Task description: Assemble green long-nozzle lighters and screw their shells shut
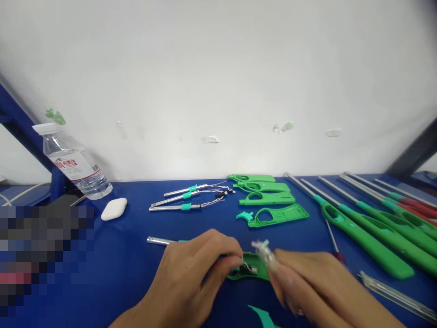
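Shell: one, green, hollow side up on blue table, between the two hands. Inside it: thin white wires, one small white connector, and something dark, too hidden to make out.

Left hand: thumb and forefinger together at left end of shell, by wires. Cannot tell whether clamped on wires, on shell or on neither.

Right hand: fingers clamped on one small clear piece, near right end of shell; blurred.

Silver tube: one, partly covered by left hand. Farther back, three wired tubes, each with one teal collar.

Half-shells: four, green, one behind another toward white wall. Teal triggers: two; one just beside nearest half-shell, one cut off by bottom edge of view.

To the right: at least four green-handled lighters, at least two red-handled lighters; overlapping, exact count unclear. Near these, one thin metal rod with dark red end, one clear tube.

To the left: one capped bottle, one white case near its base.
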`<state>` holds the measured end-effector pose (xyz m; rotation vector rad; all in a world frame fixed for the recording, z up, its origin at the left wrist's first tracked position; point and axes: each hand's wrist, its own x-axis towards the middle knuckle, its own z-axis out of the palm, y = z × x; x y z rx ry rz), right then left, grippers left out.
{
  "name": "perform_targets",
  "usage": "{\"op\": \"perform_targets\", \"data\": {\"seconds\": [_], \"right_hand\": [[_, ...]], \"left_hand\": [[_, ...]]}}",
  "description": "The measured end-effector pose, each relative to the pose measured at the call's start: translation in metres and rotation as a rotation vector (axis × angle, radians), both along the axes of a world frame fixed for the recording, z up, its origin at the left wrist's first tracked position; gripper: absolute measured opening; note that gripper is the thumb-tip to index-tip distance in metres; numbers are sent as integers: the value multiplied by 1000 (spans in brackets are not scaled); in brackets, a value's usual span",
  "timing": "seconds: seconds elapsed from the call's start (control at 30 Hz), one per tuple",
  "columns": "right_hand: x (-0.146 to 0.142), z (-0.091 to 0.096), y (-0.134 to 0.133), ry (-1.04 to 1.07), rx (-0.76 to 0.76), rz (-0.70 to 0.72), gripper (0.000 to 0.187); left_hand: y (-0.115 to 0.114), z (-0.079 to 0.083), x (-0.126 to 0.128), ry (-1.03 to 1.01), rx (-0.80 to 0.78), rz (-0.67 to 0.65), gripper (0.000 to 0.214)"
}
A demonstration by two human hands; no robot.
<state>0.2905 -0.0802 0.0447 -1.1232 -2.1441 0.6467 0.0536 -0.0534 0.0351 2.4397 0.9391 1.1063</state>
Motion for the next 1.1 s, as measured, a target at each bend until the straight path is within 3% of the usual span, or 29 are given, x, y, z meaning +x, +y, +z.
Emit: {"op": "perform_targets", "data": {"seconds": [0.13,0.23,0.37,0.5,0.77,1.1], "right_hand": [[7,-4,14,29,14,-105,40],[8,-3,17,9,-14,-133,37],[8,0,14,10,57,-190,39],[10,-12,14,-113,81,-225,31],[11,-30,19,-201,50,-68,9],[16,-33,21,-200,95,44,23]], "left_hand": [[5,-4,-3,133,74,41,23],[7,-6,-6,213,-32,26,25],[6,-9,-6,292,-145,20,30],[7,-11,-5,305,-175,15,31],[4,-11,-3,257,-259,10,26],[-1,-10,1,232,-289,-39,34]]}}
